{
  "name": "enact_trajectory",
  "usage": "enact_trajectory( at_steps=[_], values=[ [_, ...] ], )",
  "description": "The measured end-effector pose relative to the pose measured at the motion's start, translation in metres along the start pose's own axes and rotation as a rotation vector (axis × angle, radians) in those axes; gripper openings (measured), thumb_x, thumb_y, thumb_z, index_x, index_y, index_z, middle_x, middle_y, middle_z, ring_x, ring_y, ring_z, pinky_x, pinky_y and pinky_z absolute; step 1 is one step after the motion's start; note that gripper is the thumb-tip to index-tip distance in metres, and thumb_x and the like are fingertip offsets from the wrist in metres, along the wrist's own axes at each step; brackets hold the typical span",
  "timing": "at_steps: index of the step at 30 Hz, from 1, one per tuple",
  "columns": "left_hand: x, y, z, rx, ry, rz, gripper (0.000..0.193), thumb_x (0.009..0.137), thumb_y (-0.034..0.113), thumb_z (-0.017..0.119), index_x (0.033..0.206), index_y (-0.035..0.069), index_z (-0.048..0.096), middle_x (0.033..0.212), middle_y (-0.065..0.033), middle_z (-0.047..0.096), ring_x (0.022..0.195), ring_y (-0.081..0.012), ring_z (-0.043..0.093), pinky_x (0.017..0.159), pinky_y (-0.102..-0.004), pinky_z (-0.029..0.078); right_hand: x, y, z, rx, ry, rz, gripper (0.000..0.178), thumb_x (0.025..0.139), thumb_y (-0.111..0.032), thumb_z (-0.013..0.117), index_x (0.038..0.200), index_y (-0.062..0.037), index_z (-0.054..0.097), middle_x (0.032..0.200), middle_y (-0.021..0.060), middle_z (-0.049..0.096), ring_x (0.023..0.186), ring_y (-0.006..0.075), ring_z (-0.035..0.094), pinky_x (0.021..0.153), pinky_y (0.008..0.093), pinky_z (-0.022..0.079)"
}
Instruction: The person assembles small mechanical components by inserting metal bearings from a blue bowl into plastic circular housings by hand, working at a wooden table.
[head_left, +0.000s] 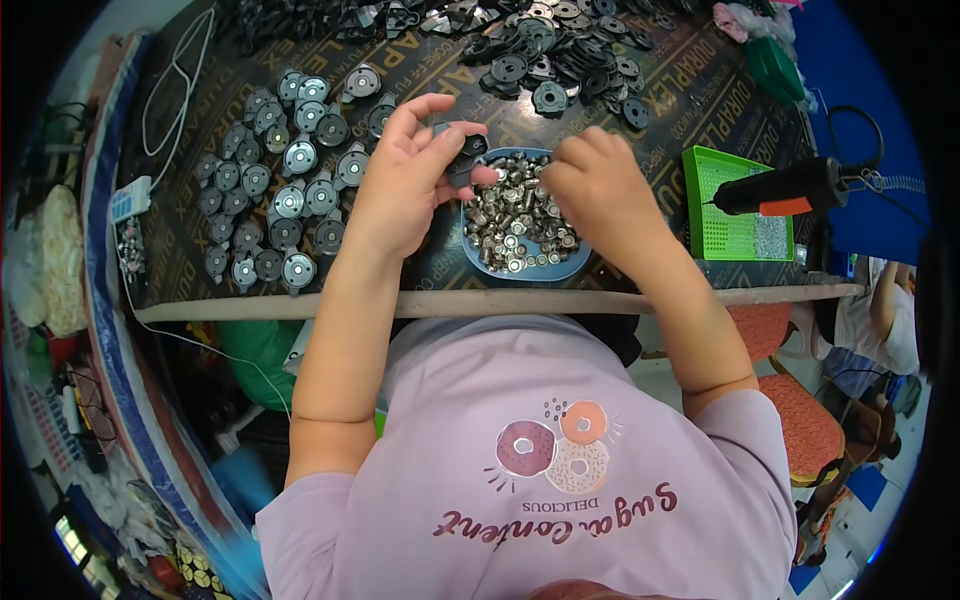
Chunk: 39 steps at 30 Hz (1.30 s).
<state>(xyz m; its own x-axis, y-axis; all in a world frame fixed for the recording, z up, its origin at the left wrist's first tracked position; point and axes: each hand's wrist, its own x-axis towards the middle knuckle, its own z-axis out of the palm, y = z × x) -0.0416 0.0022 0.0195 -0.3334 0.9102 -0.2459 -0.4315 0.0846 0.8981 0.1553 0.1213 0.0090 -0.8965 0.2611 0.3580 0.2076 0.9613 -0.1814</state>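
My left hand (410,170) holds a small black plastic part (468,158) between thumb and fingers, just left of a blue bowl (545,271). Small silver metal pieces (515,215), round and cap-like, fill the bowl. Over its right rim, my right hand (598,180) is closed with its fingertips together and turned downward; what they hold, if anything, is hidden. Left of my left arm, rows of dark round parts with silver discs (300,156) lie on the table.
A heap of black plastic parts (550,65) covers the far side. To the right, an electric screwdriver (785,188) hangs above a green tray (705,200) of small screws. A white cable (175,110) runs along the left edge. Another person (880,315) sits at far right.
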Motion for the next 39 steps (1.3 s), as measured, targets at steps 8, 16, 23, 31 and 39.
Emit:
enact_trajectory(
  at_steps=[8, 16, 23, 31, 39],
  values=[
    [-0.013, -0.008, 0.002, -0.060, -0.001, -0.070, 0.029, 0.100, 0.013, 0.052, 0.126, 0.002, 0.050, 0.118, -0.0139, 0.061, 0.087, -0.0210, 0.069, 0.066, -0.0279, 0.058, -0.015, -0.021, -0.016, 0.233, -0.341, -0.057, 0.011, 0.065, -0.008, 0.074, 0.075, -0.0108, 0.071, 0.080, 0.0013, 0.058, 0.089, 0.0224, 0.054, 0.079, 0.0361, 0.043],
    [-0.015, -0.021, 0.003, -0.067, -0.008, -0.088, 0.029, 0.099, 0.011, 0.052, 0.126, 0.000, 0.053, 0.121, -0.0155, 0.061, 0.094, -0.0251, 0.069, 0.073, -0.0330, 0.060, -0.020, -0.033, -0.004, 0.133, -0.315, -0.048, 0.010, 0.066, -0.009, 0.072, 0.075, -0.0126, 0.072, 0.079, 0.0009, 0.058, 0.089, 0.0214, 0.054, 0.081, 0.0358, 0.042],
    [-0.020, -0.016, 0.007, -0.068, -0.004, -0.061, 0.029, 0.100, 0.009, 0.049, 0.127, -0.002, 0.051, 0.124, -0.0148, 0.059, 0.099, -0.0242, 0.067, 0.080, -0.0344, 0.058, -0.009, -0.021, -0.009, 0.236, -0.035, 0.069, 0.017, 0.066, -0.004, 0.072, 0.079, -0.0104, 0.064, 0.079, 0.0031, 0.057, 0.084, 0.0253, 0.054, 0.075, 0.0367, 0.043],
    [-0.021, -0.019, 0.004, -0.072, -0.028, -0.072, 0.032, 0.098, 0.007, 0.050, 0.129, -0.002, 0.050, 0.125, -0.0146, 0.058, 0.101, -0.0232, 0.066, 0.082, -0.0341, 0.057, -0.014, -0.013, -0.030, 0.214, -0.118, 0.101, 0.024, 0.063, -0.006, 0.078, 0.083, -0.0080, 0.065, 0.083, 0.0051, 0.058, 0.084, 0.0261, 0.054, 0.074, 0.0381, 0.043],
    [-0.022, -0.023, 0.006, -0.051, -0.066, -0.118, 0.034, 0.097, 0.006, 0.050, 0.130, -0.001, 0.049, 0.123, -0.0121, 0.058, 0.101, -0.0221, 0.066, 0.084, -0.0337, 0.057, -0.015, -0.025, -0.020, 0.097, -0.063, 0.287, 0.022, 0.062, -0.009, 0.079, 0.080, -0.0092, 0.066, 0.082, 0.0024, 0.058, 0.087, 0.0249, 0.054, 0.075, 0.0375, 0.043]
  ],
)
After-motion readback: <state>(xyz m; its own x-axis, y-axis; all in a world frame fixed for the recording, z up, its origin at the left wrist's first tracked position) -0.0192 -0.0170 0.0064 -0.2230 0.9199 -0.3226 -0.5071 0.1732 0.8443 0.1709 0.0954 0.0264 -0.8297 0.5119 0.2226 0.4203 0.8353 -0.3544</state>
